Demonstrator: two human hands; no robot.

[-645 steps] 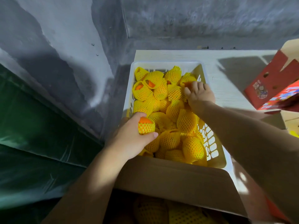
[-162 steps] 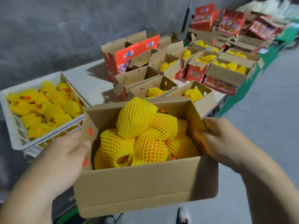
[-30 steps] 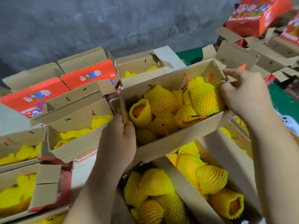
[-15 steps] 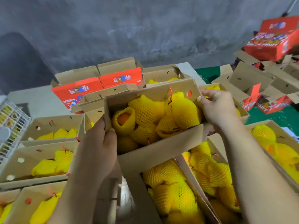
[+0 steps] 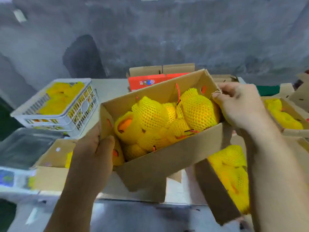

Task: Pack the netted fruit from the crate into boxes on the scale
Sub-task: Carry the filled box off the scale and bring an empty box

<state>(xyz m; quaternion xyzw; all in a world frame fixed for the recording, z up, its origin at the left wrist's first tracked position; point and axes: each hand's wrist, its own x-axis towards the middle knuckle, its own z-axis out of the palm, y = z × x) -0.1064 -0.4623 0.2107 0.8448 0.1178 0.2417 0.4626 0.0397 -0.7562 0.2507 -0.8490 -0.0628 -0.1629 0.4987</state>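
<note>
**2 hands, 1 full box, mid-carry**

Left hand (image 5: 93,153) clamps the near-left corner, right hand (image 5: 240,106) pinches the far-right rim of the box (image 5: 168,158), brimming with netted fruit (image 5: 167,119). Level it, it's tilting! Crate (image 5: 58,108) sits beyond the left hand.

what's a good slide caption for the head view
Both hands, left hand and right hand, hold a cardboard box full of netted fruit, white crate behind.

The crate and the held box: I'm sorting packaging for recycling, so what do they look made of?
The crate looks like moulded plastic, pale grey-white, with slotted lattice walls. The box looks like plain brown corrugated cardboard, matte, with folded flaps. The fruit sleeves seem to be yellow foam netting.
</note>
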